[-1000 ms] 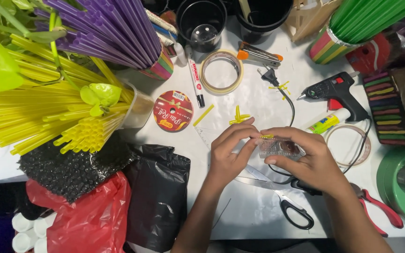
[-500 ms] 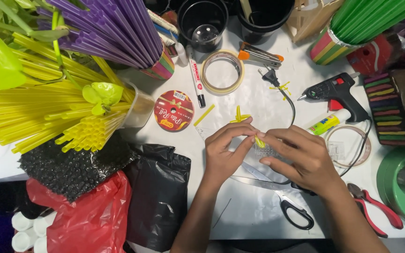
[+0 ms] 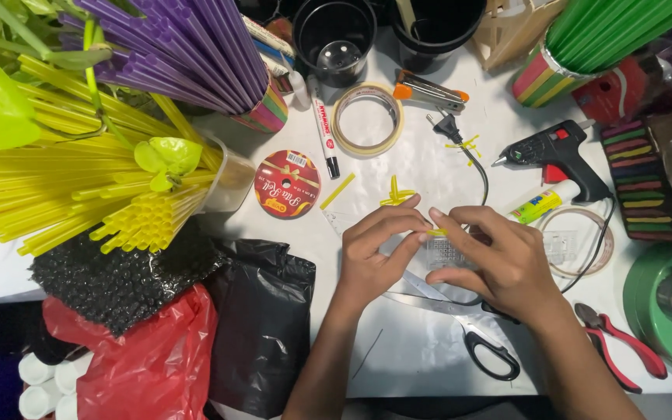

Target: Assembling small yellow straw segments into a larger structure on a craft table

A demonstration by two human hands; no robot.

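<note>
A: Your left hand [image 3: 375, 253] and right hand [image 3: 499, 264] meet fingertip to fingertip, pinching a small yellow straw piece [image 3: 437, 232] between them, just below the black glue gun [image 3: 558, 155].

B: And around it?

A: Scissors [image 3: 488, 354] lie farther below the gun; a yellow straw star [image 3: 395, 194] sits to its left.
</note>
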